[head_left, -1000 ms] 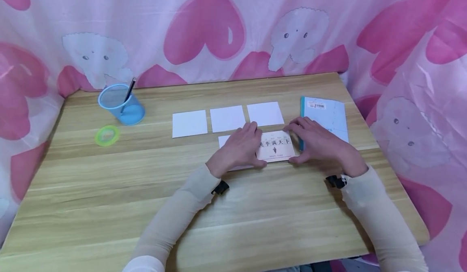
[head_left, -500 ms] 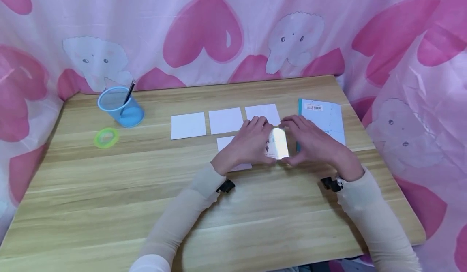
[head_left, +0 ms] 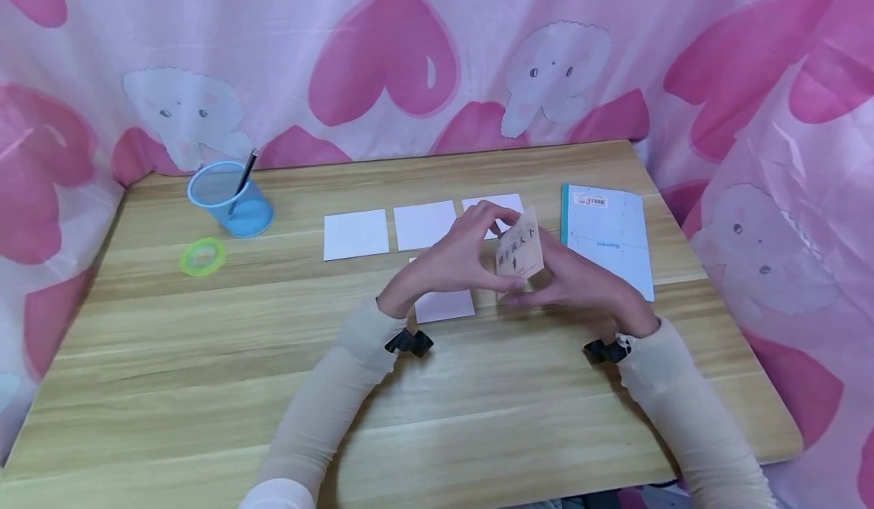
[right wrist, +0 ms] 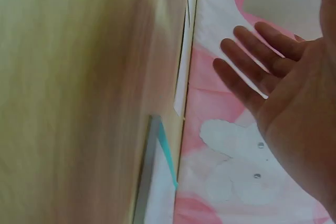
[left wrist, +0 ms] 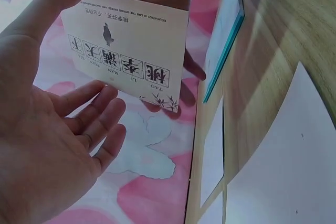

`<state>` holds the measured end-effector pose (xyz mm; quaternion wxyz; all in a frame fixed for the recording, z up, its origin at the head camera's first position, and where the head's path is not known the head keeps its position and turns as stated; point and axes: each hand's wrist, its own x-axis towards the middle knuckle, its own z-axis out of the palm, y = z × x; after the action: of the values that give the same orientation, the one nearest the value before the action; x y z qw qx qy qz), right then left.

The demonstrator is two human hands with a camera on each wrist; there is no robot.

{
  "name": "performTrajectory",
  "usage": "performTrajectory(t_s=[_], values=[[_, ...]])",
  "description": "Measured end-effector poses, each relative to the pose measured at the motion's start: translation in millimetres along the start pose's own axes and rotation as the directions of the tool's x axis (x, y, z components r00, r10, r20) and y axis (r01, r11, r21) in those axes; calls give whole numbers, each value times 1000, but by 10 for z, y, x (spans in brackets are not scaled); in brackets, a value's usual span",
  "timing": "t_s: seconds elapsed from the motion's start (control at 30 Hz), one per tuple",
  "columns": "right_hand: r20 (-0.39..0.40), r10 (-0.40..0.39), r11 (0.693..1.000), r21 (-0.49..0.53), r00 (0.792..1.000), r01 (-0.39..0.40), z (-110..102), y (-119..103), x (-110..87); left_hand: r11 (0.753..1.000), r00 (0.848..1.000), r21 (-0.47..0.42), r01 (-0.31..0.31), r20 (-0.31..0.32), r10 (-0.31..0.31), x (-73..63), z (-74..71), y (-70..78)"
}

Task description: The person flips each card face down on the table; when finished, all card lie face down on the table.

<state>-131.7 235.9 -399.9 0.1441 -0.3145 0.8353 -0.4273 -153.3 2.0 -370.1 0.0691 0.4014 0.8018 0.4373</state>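
Observation:
A printed card (head_left: 519,247) with a row of large Chinese characters is held up off the table, tilted, between both hands. My left hand (head_left: 460,255) pinches it, the thumb at one long edge and the index fingertip at the opposite edge in the left wrist view. On the card's far side, my right hand (head_left: 580,274) grips it with thumb and fingers, partly hidden by the card (left wrist: 128,51). The card's blank back (right wrist: 283,1) shows in the right wrist view. Under my left wrist lies a white card (head_left: 444,306), partly covered.
Three white cards (head_left: 356,234) lie in a row farther back, the right one partly behind my left fingers. A light blue notebook (head_left: 608,228) with a teal spine is at the right. At the left stand a blue pen cup (head_left: 249,209) with a pen and a yellow-green ring (head_left: 203,257).
The printed card, first lying nearly flat between my hands, has been raised and turned up on a tilt. My right hand has moved left, closer to my left hand, uncovering the notebook.

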Motion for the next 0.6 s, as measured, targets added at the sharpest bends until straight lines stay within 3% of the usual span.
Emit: performTrajectory(t_s=[0.3, 0.47, 0.6], values=[[33, 38, 996, 85, 999, -41, 32, -125, 2, 1000, 1000, 6, 5, 9, -5, -2, 26, 9], [-12, -21, 997, -72, 1000, 20, 69, 11, 42, 1000, 1000, 21, -3, -31, 4, -2, 43, 45], [-29, -6, 975, -222, 1000, -1, 32, 17, 37, 999, 998, 52, -10, -67, 13, -36, 30, 78]])
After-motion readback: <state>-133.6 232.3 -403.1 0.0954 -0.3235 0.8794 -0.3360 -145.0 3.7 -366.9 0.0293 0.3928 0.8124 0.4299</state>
